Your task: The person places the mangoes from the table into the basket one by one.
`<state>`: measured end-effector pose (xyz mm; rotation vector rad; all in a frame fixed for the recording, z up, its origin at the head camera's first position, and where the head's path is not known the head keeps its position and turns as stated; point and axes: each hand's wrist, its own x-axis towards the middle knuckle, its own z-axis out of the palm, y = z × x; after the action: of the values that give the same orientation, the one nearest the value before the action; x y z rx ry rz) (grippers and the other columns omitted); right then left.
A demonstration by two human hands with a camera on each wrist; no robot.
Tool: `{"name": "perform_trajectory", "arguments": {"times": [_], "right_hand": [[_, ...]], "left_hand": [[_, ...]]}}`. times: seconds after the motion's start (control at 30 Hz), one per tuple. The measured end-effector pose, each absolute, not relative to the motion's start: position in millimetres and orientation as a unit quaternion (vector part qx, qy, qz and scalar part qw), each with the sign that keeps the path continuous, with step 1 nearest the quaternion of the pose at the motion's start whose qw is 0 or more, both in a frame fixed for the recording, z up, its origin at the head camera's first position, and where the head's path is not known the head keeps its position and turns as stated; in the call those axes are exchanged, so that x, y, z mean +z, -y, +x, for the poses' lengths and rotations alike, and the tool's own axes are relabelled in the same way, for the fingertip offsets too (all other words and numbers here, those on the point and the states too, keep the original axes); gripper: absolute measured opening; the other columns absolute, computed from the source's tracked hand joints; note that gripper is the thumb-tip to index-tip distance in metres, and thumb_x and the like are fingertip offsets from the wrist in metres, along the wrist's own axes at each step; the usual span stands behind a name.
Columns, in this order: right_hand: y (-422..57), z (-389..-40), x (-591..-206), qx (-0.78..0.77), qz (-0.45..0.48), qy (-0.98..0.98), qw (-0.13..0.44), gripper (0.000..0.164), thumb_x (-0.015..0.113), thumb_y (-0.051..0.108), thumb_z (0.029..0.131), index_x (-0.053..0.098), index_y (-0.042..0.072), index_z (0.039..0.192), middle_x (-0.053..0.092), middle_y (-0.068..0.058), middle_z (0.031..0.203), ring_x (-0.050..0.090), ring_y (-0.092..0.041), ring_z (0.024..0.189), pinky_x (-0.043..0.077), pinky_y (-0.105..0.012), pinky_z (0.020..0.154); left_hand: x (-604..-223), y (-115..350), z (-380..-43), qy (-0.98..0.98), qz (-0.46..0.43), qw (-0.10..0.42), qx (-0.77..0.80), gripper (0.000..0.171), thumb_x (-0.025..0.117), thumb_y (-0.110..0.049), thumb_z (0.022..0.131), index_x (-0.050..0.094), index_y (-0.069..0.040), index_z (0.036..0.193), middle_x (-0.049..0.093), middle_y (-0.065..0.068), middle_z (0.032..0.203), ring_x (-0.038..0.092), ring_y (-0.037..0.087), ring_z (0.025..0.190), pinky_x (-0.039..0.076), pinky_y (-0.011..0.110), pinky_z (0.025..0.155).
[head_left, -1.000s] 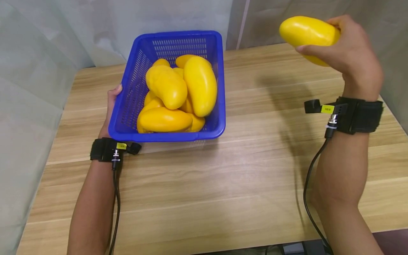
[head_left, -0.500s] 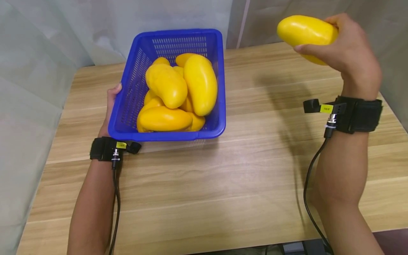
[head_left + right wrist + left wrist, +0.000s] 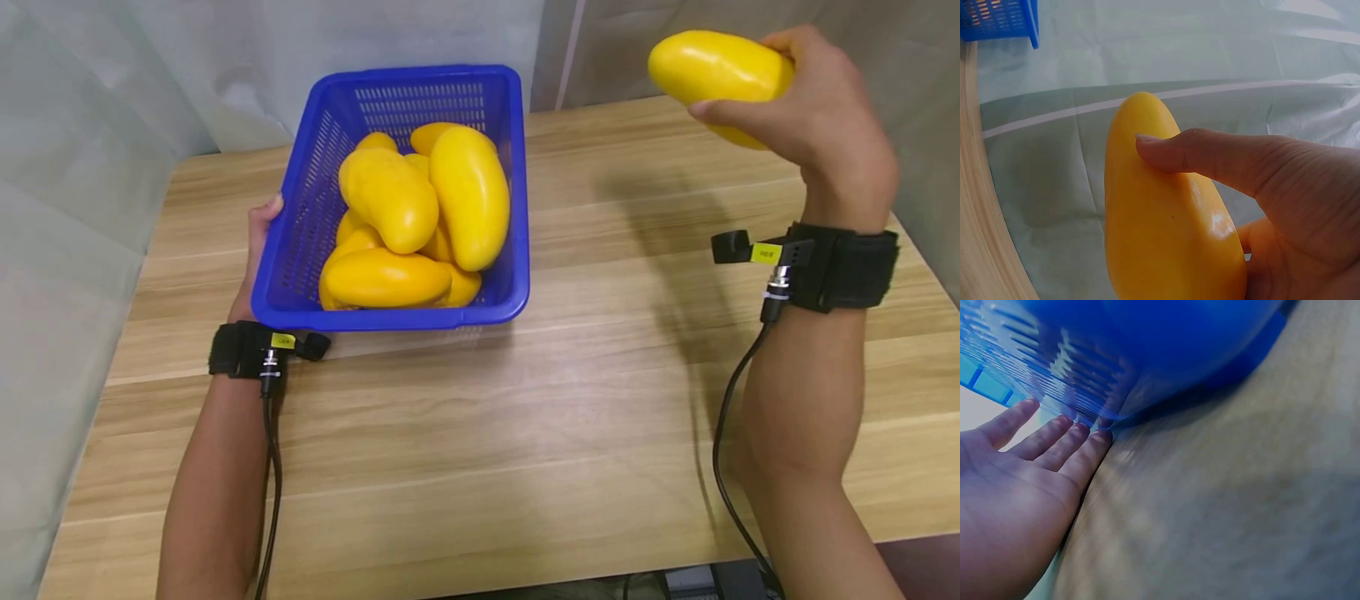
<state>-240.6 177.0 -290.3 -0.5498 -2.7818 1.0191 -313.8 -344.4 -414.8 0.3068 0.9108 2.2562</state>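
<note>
My right hand [image 3: 832, 108] holds a yellow mango [image 3: 712, 67] up in the air over the back right of the table. In the right wrist view the thumb lies across the mango [image 3: 1154, 212], and its other fingers are mostly hidden behind the fruit. A blue plastic basket [image 3: 390, 319] with slotted walls stands at the back left, with several yellow mangoes [image 3: 468, 200] piled inside. On its left side is my left hand [image 3: 260, 229]. The left wrist view shows that hand's straight fingers [image 3: 1047, 437] touching the basket's lower wall.
The wooden table [image 3: 570, 433] runs under both arms. Grey-green sheeting [image 3: 225, 67] hangs behind it and at the sides. Each wrist wears a black strap [image 3: 847, 267] with a cable [image 3: 723, 417] trailing toward the front edge.
The right hand and its mango have drifted slightly up and left in the head view. The basket and left hand show only a tiny shift along with the whole scene.
</note>
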Motion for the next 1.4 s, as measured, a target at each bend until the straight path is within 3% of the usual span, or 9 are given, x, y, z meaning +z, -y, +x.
{"name": "perform_trajectory", "arguments": {"times": [0.27,0.53,0.8,1.1,1.4], "right_hand": [[-176,-241,-289,0.334,-0.18,0.923,0.064,0.091,0.078,0.043,0.086,0.029,0.019,0.158,0.039,-0.01,0.141,0.037,-0.005,0.092,0.035,-0.03,0.086],[-172,-239,-288,0.343,-0.179,0.92,0.058,0.092,0.079,0.044,0.085,0.029,0.02,0.159,0.04,-0.008,0.142,0.038,-0.005,0.093,0.035,-0.031,0.086],[-168,-239,-286,0.339,-0.159,0.925,0.072,0.09,0.079,0.041,0.085,0.031,0.018,0.158,0.041,-0.008,0.14,0.038,-0.004,0.092,0.035,-0.029,0.085],[-158,-237,-283,0.349,-0.149,0.921,0.086,0.088,0.08,0.04,0.085,0.034,0.019,0.156,0.044,0.0,0.134,0.039,-0.004,0.093,0.035,-0.029,0.084],[-146,-235,-279,0.351,-0.135,0.922,0.09,0.087,0.081,0.041,0.084,0.037,0.019,0.155,0.045,-0.004,0.135,0.04,-0.004,0.092,0.034,-0.028,0.082]], "left_hand": [[-415,346,-315,-0.378,0.141,0.329,0.854,0.066,0.022,-0.046,0.106,0.009,-0.015,0.163,0.051,0.009,0.132,0.058,0.021,0.108,0.053,0.03,0.09],[-415,347,-314,-0.404,0.138,0.323,0.845,0.065,0.023,-0.047,0.106,0.015,-0.016,0.163,0.053,0.007,0.132,0.056,0.018,0.108,0.052,0.028,0.09],[-416,347,-314,-0.374,0.136,0.332,0.855,0.065,0.024,-0.046,0.106,0.014,-0.016,0.163,0.049,0.009,0.133,0.057,0.02,0.108,0.052,0.03,0.09],[-416,347,-315,-0.369,0.142,0.332,0.856,0.065,0.022,-0.046,0.107,0.01,-0.016,0.163,0.053,0.01,0.132,0.056,0.022,0.108,0.053,0.031,0.09],[-415,345,-313,-0.357,0.127,0.328,0.866,0.064,0.025,-0.044,0.107,0.012,-0.015,0.163,0.05,0.01,0.132,0.056,0.022,0.108,0.052,0.031,0.089]]}}
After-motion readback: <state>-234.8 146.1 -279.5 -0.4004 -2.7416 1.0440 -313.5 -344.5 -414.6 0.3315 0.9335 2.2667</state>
